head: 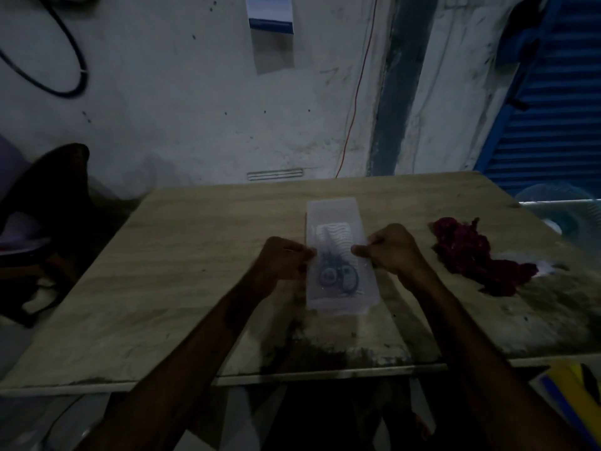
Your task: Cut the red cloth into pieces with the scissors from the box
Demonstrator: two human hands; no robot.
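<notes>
One translucent plastic box (335, 216), a long rectangle with rounded corners, sits mid wood-grain table (195, 255). One pair of scissors (336, 275) inside, looped handles blurred through the plastic. Left hand (283, 258) and right hand (390, 249) pinch its long edges, fingers curled. One crumpled red cloth (471, 255) lies right of the box, apart. Wall sheet (271, 14) print is unreadable.

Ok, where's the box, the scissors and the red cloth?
box (331, 211): head view, far end of its top.
scissors (339, 271): head view, handles, seen through the plastic.
red cloth (468, 252): head view, middle of the heap.
</notes>
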